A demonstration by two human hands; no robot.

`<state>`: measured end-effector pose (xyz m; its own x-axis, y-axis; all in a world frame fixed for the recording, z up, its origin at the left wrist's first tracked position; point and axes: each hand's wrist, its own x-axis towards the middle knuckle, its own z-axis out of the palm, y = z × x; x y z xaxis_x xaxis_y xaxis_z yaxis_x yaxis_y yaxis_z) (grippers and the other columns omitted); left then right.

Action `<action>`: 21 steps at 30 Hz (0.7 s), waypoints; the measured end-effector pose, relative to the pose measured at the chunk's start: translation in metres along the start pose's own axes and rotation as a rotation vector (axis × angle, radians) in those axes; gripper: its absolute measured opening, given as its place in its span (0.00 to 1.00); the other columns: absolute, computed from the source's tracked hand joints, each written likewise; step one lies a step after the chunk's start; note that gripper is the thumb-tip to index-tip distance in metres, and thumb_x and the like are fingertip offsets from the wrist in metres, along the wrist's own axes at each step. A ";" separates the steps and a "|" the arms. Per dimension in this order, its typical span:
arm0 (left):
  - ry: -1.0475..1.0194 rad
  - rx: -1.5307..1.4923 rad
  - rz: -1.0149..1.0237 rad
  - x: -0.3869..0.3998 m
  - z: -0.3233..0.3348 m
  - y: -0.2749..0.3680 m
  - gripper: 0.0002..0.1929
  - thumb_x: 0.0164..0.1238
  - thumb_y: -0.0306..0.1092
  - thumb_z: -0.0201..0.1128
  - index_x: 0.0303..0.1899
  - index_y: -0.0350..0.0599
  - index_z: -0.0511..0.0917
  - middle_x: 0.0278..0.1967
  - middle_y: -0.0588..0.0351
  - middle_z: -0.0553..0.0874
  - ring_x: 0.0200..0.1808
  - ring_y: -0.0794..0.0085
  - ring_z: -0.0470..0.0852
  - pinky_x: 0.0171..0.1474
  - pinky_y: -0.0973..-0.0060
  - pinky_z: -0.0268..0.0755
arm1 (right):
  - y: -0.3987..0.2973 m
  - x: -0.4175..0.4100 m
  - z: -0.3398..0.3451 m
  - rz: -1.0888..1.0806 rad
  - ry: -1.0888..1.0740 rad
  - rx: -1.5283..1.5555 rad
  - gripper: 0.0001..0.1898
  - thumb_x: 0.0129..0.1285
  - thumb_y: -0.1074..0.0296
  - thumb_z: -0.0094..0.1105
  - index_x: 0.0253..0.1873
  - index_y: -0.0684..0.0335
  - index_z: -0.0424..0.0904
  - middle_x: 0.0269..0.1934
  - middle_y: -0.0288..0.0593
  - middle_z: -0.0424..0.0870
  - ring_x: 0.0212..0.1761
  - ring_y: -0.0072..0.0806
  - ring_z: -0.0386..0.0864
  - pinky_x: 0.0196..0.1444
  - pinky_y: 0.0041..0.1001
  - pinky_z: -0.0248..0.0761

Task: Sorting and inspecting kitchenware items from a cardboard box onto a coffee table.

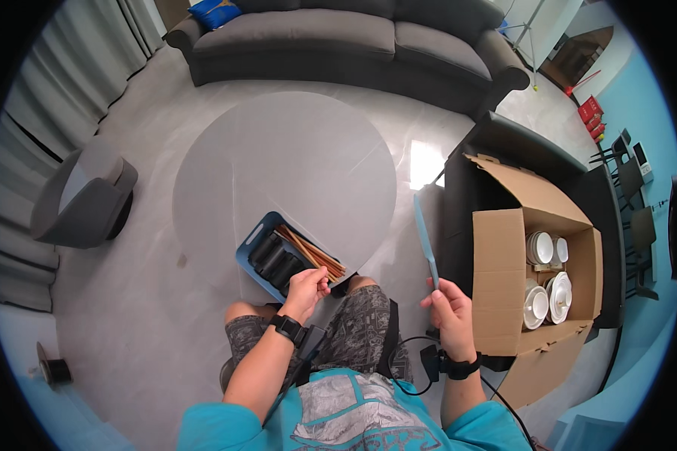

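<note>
My right hand [451, 318] grips a slim light-blue knife [423, 234] by its lower end, with the blade pointing up and away from me. In front of my knees, a blue plastic basket [251, 272] with a handle slot rests at the near edge of the round grey table. Along its right side lies a bundle of brown wooden chopsticks [311, 252]. Beside them are several black, rounded objects [275, 262] whose kind is unclear. My left hand [306, 290] is over the near right part of the basket, fingers curled by the chopstick ends; whether it grips any is hidden.
On my right, an open cardboard box [497, 270] on a black seat [467, 186] holds white bowls [540, 248] and plates [559, 297]. The round table [293, 152] spreads ahead, before a grey sofa [316, 42]. A grey armchair [84, 203] stands left. A black cable [505, 403] runs near my right arm.
</note>
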<state>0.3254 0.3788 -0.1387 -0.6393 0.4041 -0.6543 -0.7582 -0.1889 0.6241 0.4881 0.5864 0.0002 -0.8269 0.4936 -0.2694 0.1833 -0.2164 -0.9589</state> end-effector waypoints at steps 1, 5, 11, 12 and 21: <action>-0.014 0.024 -0.018 0.004 0.002 0.000 0.09 0.67 0.35 0.58 0.31 0.41 0.76 0.21 0.65 0.75 0.23 0.82 0.74 0.31 0.80 0.73 | -0.001 -0.002 0.001 0.018 0.007 -0.003 0.15 0.67 0.68 0.51 0.54 0.70 0.72 0.28 0.36 0.80 0.17 0.07 0.58 0.18 0.12 0.50; -0.037 0.014 -0.043 0.023 0.005 0.000 0.10 0.69 0.35 0.56 0.30 0.40 0.76 0.22 0.62 0.76 0.24 0.78 0.75 0.32 0.78 0.75 | -0.007 -0.011 0.002 0.020 0.016 -0.045 0.14 0.67 0.68 0.51 0.53 0.70 0.72 0.28 0.36 0.80 0.17 0.07 0.58 0.18 0.12 0.50; 0.060 0.240 -0.012 0.033 0.008 0.005 0.16 0.71 0.38 0.53 0.32 0.30 0.77 0.26 0.54 0.80 0.26 0.74 0.80 0.32 0.76 0.78 | -0.010 -0.016 0.012 0.029 0.028 -0.082 0.13 0.67 0.70 0.49 0.53 0.69 0.72 0.27 0.36 0.79 0.16 0.09 0.59 0.18 0.13 0.52; -0.006 0.320 0.041 0.030 0.010 0.007 0.16 0.71 0.37 0.53 0.33 0.31 0.77 0.27 0.53 0.81 0.26 0.74 0.80 0.32 0.76 0.78 | -0.012 -0.017 0.015 0.014 0.000 -0.079 0.13 0.67 0.70 0.49 0.53 0.69 0.72 0.27 0.36 0.79 0.16 0.09 0.59 0.18 0.13 0.52; -0.392 0.181 0.321 -0.086 0.032 0.055 0.12 0.69 0.31 0.54 0.46 0.32 0.76 0.36 0.52 0.81 0.36 0.75 0.80 0.44 0.78 0.75 | -0.022 -0.017 0.063 -0.007 -0.335 -0.075 0.15 0.66 0.70 0.51 0.56 0.68 0.72 0.32 0.35 0.82 0.20 0.08 0.60 0.22 0.12 0.53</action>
<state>0.3428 0.3621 -0.0351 -0.7131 0.6618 -0.2314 -0.4759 -0.2145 0.8530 0.4647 0.5291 0.0317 -0.9546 0.1882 -0.2311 0.2057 -0.1450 -0.9678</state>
